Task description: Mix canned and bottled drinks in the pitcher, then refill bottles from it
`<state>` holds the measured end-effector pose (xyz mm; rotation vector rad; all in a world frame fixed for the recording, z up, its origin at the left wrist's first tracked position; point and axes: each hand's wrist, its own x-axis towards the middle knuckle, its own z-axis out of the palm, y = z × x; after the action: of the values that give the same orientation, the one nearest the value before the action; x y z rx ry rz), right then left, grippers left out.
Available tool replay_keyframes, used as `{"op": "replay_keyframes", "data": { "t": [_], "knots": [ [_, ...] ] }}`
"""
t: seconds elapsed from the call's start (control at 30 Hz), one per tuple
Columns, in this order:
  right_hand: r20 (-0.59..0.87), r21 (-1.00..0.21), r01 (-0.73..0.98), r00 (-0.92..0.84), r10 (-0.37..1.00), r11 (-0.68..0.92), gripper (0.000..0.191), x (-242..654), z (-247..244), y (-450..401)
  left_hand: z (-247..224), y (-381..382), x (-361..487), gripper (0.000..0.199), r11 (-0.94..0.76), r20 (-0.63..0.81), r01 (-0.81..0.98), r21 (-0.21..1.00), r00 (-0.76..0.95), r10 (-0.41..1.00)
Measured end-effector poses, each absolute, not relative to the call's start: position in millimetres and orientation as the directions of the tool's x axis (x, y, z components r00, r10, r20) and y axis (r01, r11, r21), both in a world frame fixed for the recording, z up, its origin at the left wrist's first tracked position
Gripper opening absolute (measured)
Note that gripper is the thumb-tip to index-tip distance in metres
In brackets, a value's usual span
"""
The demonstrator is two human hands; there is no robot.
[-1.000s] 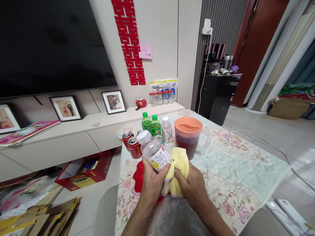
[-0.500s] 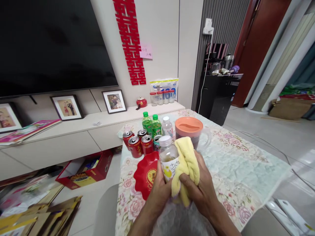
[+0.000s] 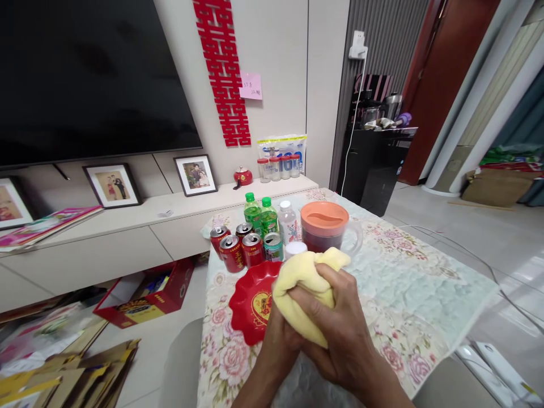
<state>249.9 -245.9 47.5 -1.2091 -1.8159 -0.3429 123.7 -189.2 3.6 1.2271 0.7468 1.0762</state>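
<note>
Tabletop: soft floral cover, rumpled. I judge a snag by a forearm could drag the cover and rock whatever stands on it.

Jug: upright, lid on, dark contents, close beyond the hands. A wide swing of the knuckles could knock it; it would probably carry some weight and spill if the lid is loose.

Dish: red, scalloped, beside the left wrist. Contact with the arm I cannot tell; a dip there could shove it into the cans.

Right grip: clamped on the cloth, thumb pressing in. Left grip: fingers hidden behind the cloth, so I cannot tell how they close.

Cloth: bunched between the hands. Main worry, as I see it: fabric slides on smooth walls, and a twist from the right alone could spin the bottle loose.

Bottle: behind the cloth, only its white top showing, in front of the jug. If it slips, I expect it to strike jug or dish.

Cans: upright, grouped closely; one hit could topple several.
</note>
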Motion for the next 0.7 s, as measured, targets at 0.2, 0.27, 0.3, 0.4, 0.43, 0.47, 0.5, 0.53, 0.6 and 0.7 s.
{"op": "replay_keyframes", "data": {
  "t": [0.2, 0.27, 0.3, 0.4, 0.43, 0.47, 0.5, 0.53, 0.6, 0.7],
  "knots": [
    [0.751, -0.593, 0.619, 0.194, 0.631, 0.516, 0.034, 255.8, 36.8, -238.2, 16.1, -203.4, 129.7, 0.090, 0.106, -0.006, -0.304, 0.947, 0.311, 0.950],
    [0.713, -0.663, 0.558, 0.271, 0.646, 0.498, 0.032, 255.9, 36.3, -236.7, 18.7, -206.0, 130.1, 0.096, 0.163, -0.043, -0.331, 0.929, 0.343, 0.938],
    [0.672, -0.719, 0.498, 0.323, 0.666, 0.484, 0.031, 255.9, 35.9, -235.9, 19.5, -207.0, 129.9, 0.099, 0.186, -0.053, -0.347, 0.919, 0.360, 0.932],
    [0.406, -0.913, 0.175, 0.468, 0.785, 0.368, 0.040, 257.1, 31.6, -232.4, 20.0, -209.9, 128.8, 0.114, 0.267, -0.074, -0.414, 0.870, 0.426, 0.902],
    [0.304, -0.948, 0.066, 0.486, 0.819, 0.312, 0.044, 258.1, 29.5, -230.8, 19.8, -210.5, 128.3, 0.119, 0.288, -0.081, -0.429, 0.856, 0.439, 0.895],
    [0.213, -0.967, -0.016, 0.489, 0.846, 0.253, 0.048, 259.4, 27.3, -228.9, 19.4, -210.8, 127.7, 0.123, 0.301, -0.086, -0.437, 0.848, 0.447, 0.890],
    [0.145, -0.978, -0.063, 0.481, 0.864, 0.199, 0.052, 260.7, 25.3, -226.8, 19.1, -210.5, 126.9, 0.125, 0.306, -0.087, -0.439, 0.845, 0.451, 0.888],
    [0.100, -0.984, -0.082, 0.470, 0.877, 0.156, 0.054, 261.8, 23.6, -224.5, 18.7, -209.5, 125.8, 0.124, 0.304, -0.083, -0.441, 0.844, 0.452, 0.888],
    [0.064, -0.993, -0.060, 0.436, 0.898, 0.100, 0.058, 263.0, 21.4, -219.7, 18.2, -205.2, 122.8, 0.115, 0.281, -0.057, -0.447, 0.850, 0.451, 0.891],
    [0.134, -0.991, 0.072, 0.399, 0.907, 0.115, 0.059, 259.6, 20.3, -213.9, 18.2, -194.6, 117.3, 0.103, 0.175, 0.015, -0.418, 0.891, 0.412, 0.911]
  ]
}}
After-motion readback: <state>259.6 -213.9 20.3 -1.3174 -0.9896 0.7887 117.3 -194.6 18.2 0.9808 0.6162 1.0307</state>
